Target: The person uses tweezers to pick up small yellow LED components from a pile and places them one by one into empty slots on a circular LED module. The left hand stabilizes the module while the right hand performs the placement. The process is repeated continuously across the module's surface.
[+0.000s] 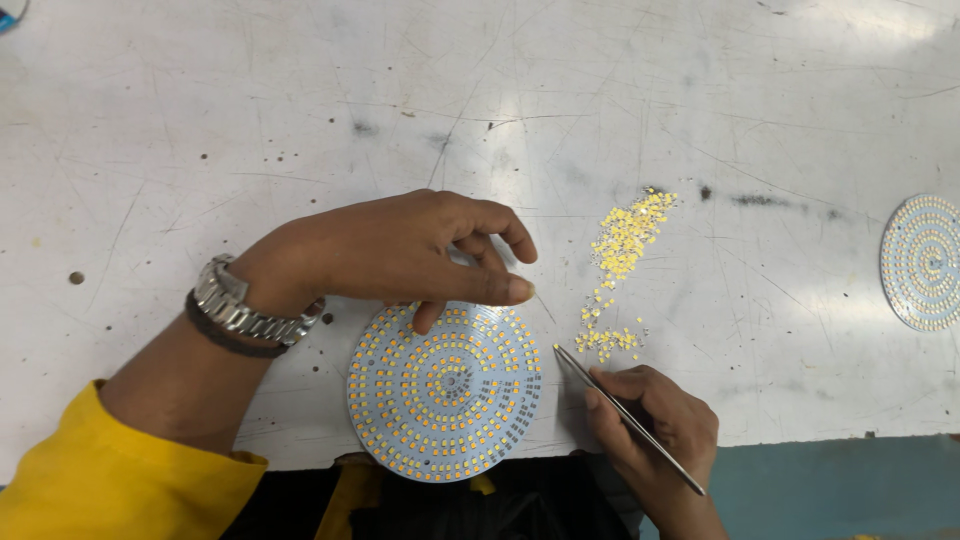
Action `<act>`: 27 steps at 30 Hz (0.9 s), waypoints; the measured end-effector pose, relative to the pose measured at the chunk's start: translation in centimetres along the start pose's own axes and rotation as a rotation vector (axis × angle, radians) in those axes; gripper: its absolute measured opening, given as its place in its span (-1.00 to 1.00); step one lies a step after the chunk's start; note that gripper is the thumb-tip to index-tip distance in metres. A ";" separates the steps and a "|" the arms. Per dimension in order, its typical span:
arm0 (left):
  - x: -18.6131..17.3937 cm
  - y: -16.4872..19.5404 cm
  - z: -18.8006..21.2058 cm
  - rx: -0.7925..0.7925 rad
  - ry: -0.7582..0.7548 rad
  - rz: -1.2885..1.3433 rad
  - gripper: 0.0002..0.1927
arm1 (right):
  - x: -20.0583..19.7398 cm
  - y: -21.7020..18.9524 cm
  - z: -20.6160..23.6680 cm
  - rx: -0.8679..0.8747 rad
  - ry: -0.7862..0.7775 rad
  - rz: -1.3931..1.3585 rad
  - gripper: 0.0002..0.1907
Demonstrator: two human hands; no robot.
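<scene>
so the person's left hand (405, 250) sits curled over the top edge of a round led circuit board (445, 392), fingers bent narrow, thumb and one fingertip pressing on the board's rim, nothing gripped in it. there's a metal wristwatch (238, 305) on that wrist and a yellow sleeve (110, 470) further back. the board lies right under that hand, at the near edge of the scratched white table (250, 120), packed with rings of tiny yellow and white chips.

right hand (655, 425) is closed on a pair of thin metal tweezers (625, 415), tips pointing up and left, ending just beside the board's right edge. just beyond the tweezer tips there's a loose scatter of little yellow led chips (620, 265), trailing away from the right hand. way off to the right of it, a second round board (925, 262) lies partly out of view.
</scene>
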State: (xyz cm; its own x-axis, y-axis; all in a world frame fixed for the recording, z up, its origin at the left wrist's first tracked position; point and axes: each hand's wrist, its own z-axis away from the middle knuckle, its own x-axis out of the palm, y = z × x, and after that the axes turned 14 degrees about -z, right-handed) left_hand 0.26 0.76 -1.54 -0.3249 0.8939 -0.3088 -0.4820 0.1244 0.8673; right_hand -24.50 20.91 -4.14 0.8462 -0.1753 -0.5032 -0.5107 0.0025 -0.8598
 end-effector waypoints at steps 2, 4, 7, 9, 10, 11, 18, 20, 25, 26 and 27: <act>0.0 -0.3 0.0 0.062 0.015 -0.006 -0.29 | 0.1 0.0 0.0 -0.004 -0.003 -0.005 -0.86; 0.1 -0.4 0.1 0.174 0.039 -0.010 -0.26 | 0.0 0.1 0.0 -0.002 -0.010 -0.001 -0.85; 0.0 -0.2 0.1 0.041 0.049 -0.052 -0.27 | -0.2 0.1 -0.1 -0.074 -0.099 -0.004 -0.86; -0.1 0.0 0.1 0.045 0.050 -0.056 -0.27 | 0.1 0.1 -0.3 -0.153 -0.212 -0.055 -0.84; -0.1 0.1 0.1 0.048 0.049 -0.058 -0.27 | 0.2 0.0 -0.4 -0.191 -0.268 -0.080 -0.83; -0.1 0.2 0.2 0.044 0.049 -0.056 -0.27 | 0.4 0.0 -0.6 -0.209 -0.305 -0.087 -0.83; 0.1 0.4 0.0 0.026 0.050 -0.082 -0.25 | 1.0 -0.5 -2.0 -0.262 -0.450 -0.099 -0.82; 0.1 0.4 -0.1 0.025 0.049 -0.088 -0.25 | 1.2 -0.6 -2.1 -0.271 -0.443 -0.091 -0.81; 0.1 0.3 -0.2 0.030 0.058 -0.083 -0.25 | 1.4 -0.7 -2.1 -0.273 -0.434 -0.070 -0.81; 0.1 0.3 -0.2 0.033 0.058 -0.076 -0.26 | 1.4 -0.7 -2.0 -0.274 -0.433 -0.064 -0.81; 0.1 0.2 -0.2 0.036 0.058 -0.069 -0.26 | 1.4 -0.7 -2.0 -0.274 -0.431 -0.057 -0.81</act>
State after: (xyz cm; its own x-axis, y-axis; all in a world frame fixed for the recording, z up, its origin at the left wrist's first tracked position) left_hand -0.02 0.82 -1.43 -0.3384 0.8565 -0.3896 -0.4756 0.2016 0.8562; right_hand -23.31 18.71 -4.06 0.8299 0.2545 -0.4965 -0.4344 -0.2637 -0.8613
